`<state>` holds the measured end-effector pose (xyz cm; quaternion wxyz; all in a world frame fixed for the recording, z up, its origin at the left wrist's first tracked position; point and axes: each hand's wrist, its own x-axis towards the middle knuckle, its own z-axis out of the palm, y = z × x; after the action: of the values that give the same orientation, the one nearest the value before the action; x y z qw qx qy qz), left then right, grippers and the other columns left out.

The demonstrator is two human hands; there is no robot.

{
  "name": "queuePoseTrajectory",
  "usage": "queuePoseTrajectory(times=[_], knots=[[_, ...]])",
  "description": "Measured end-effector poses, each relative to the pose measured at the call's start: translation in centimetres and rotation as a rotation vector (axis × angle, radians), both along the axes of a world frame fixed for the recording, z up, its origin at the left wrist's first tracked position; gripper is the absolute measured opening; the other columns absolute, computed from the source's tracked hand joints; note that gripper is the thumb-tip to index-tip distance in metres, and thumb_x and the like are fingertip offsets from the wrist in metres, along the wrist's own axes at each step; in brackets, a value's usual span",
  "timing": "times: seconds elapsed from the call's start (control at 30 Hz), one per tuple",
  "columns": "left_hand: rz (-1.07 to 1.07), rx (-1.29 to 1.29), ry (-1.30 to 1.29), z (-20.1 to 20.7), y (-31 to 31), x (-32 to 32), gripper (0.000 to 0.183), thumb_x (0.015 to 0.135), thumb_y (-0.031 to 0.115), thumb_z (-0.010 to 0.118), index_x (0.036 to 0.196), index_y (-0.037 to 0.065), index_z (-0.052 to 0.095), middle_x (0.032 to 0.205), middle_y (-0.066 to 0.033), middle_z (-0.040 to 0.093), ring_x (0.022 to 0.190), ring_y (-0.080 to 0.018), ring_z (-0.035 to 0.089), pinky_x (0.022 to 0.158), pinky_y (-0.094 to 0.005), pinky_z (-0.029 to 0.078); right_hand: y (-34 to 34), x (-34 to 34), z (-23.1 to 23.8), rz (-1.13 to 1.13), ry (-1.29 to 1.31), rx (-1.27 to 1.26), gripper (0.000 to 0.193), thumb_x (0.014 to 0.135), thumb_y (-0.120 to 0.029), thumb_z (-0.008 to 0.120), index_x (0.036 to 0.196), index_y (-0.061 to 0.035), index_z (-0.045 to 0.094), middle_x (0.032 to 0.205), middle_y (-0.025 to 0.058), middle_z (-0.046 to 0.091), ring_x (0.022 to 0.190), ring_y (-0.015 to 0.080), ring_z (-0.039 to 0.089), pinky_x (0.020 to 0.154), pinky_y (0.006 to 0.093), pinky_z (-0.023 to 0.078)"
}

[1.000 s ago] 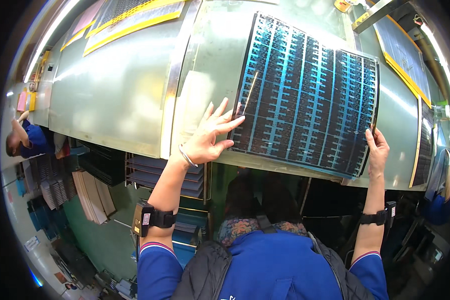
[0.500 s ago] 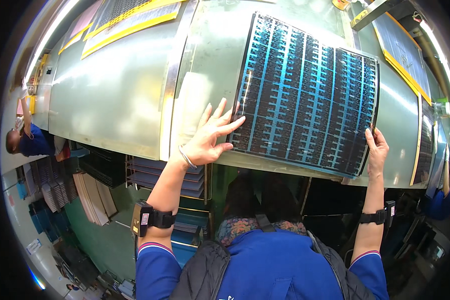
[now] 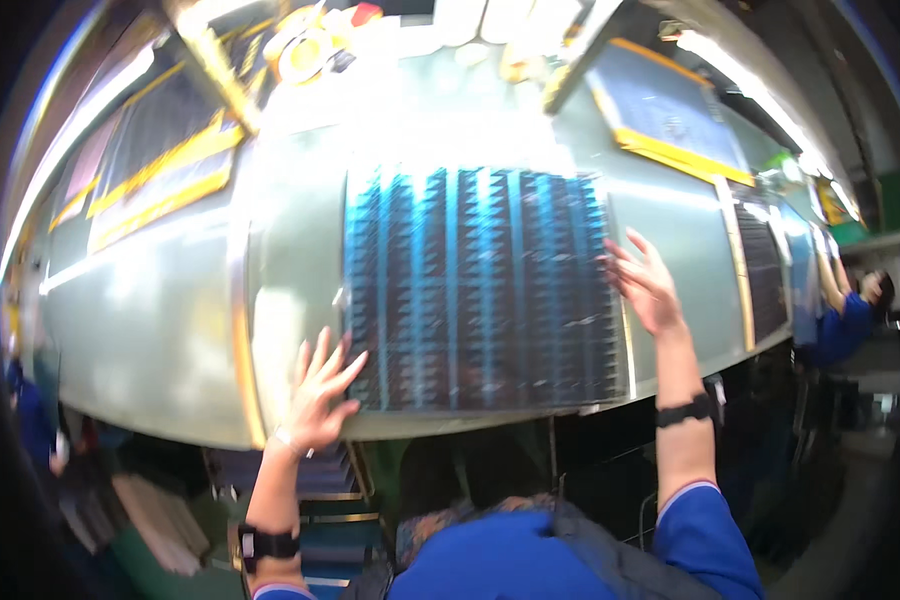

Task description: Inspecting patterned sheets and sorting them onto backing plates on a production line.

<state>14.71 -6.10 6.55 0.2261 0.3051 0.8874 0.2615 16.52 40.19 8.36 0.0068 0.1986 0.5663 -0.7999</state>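
A large dark sheet with blue, comb-edged columns (image 3: 480, 300) lies on the pale grey-green tabletop (image 3: 295, 240) in front of me. Its near edge runs roughly along the table's front edge. My left hand (image 3: 315, 398) is at its near left corner, fingers spread and fingertips by the left border; blur hides whether they touch. Beside the right border, about midway up, my right hand (image 3: 648, 285) is open with its fingers apart. Its fingertips reach the sheet's edge, but contact cannot be made out. Neither hand grips the sheet.
Yellow-edged panels stand at the back left (image 3: 160, 165) and back right (image 3: 675, 110). Metal posts (image 3: 570, 60) rise behind the sheet. To the far right a person in blue (image 3: 845, 315) works at the bench. Stacked boards (image 3: 160, 520) stand below on the left.
The sheet was turned at a slant and now lies squarer to the table edge. My right hand has let go of the near right corner and moved up its side. My view has shifted.
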Motion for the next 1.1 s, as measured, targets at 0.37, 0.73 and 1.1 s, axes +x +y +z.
queuePoseTrajectory(times=[0.37, 0.73, 1.1], knots=[[0.023, 0.013, -0.036, 0.3, 0.7, -0.2, 0.072, 0.059, 0.006, 0.070, 0.128, 0.011, 0.049, 0.142, -0.0183, 0.029, 0.135, -0.0403, 0.012, 0.108, -0.0521, 0.002, 0.6, -9.0, -1.4, 0.138, -0.430, 1.493, 0.043, 0.088, -0.033, 0.047, 0.130, -0.0237, 0.045, 0.093, 0.0223, 0.058, 0.088, 0.0392, 0.059, 0.080, 0.0468, 0.045], [0.042, 0.005, -0.039, 0.4, 1.0, -0.3, 0.071, 0.058, 0.004, 0.070, 0.126, 0.012, 0.051, 0.139, -0.0200, 0.034, 0.134, -0.0411, 0.015, 0.108, -0.0523, 0.003, 1.4, -9.7, -2.2, 0.123, -0.369, 1.475, 0.040, 0.088, -0.031, 0.047, 0.128, -0.0223, 0.048, 0.083, 0.0194, 0.062, 0.083, 0.0367, 0.060, 0.077, 0.0458, 0.047], [0.047, -0.003, -0.031, 0.5, 0.7, -0.2, 0.071, 0.058, 0.007, 0.072, 0.126, 0.012, 0.051, 0.140, -0.0201, 0.032, 0.135, -0.0405, 0.015, 0.109, -0.0511, 0.004, 1.2, -10.4, -1.2, 0.211, -0.466, 1.433, 0.037, 0.085, -0.031, 0.050, 0.121, -0.0223, 0.055, 0.092, 0.0176, 0.062, 0.093, 0.0341, 0.058, 0.082, 0.0458, 0.044]])
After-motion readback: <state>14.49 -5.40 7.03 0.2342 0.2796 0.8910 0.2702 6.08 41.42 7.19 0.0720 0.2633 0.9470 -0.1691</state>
